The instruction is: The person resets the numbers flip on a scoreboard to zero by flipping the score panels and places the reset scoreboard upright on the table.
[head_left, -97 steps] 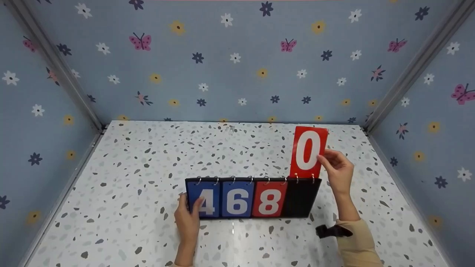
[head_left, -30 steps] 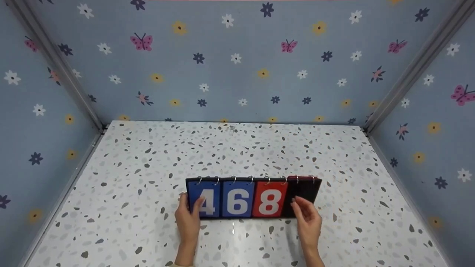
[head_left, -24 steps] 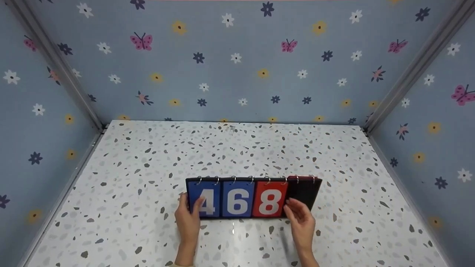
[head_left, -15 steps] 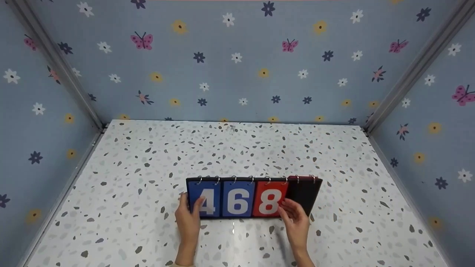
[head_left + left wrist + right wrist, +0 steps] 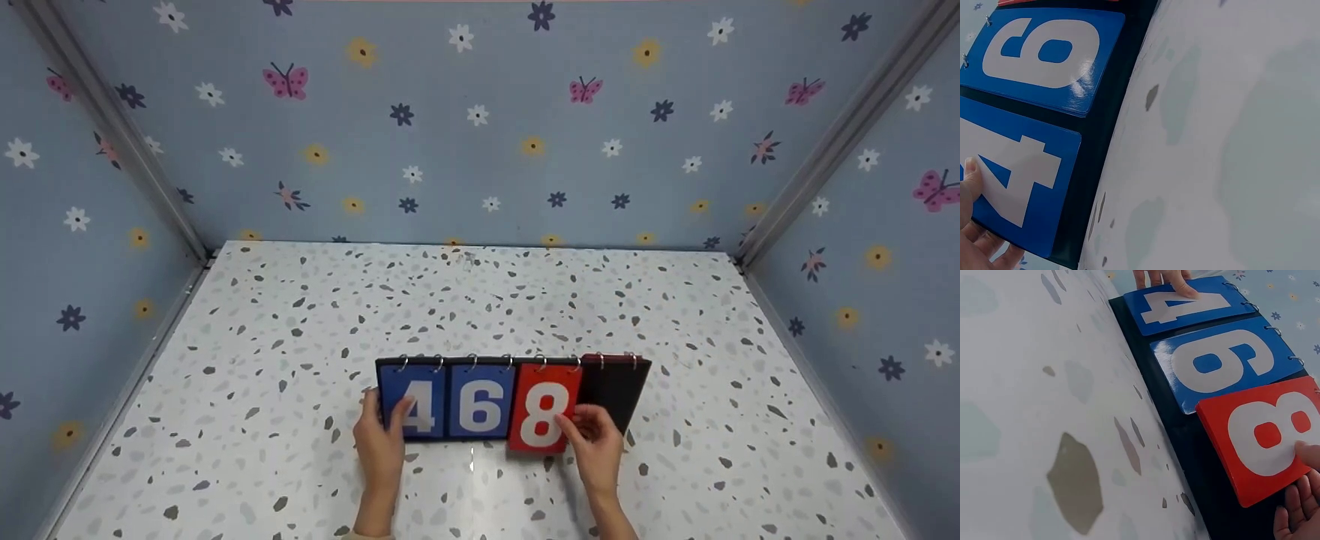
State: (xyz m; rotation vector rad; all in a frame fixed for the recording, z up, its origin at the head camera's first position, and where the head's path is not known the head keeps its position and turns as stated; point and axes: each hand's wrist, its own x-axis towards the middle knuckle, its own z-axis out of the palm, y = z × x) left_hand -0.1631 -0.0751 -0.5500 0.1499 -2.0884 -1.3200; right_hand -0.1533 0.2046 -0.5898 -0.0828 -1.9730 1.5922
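Left hand clasped the black board at its left end, apparently to steady it. Right hand pinched the red 8 cards, hung right of the board's middle; the pinch held their lower edge off it.

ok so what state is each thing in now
black flip scoreboard, tilted up, rightmost panel bare
red 8 card, lifted off the scoreboard
blue 4 card, hanging flat, partly covered
blue 6 card, hanging flat
red card behind, mostly hidden
left hand, gripping the scoreboard's left end
right hand, pinching the red 8 card
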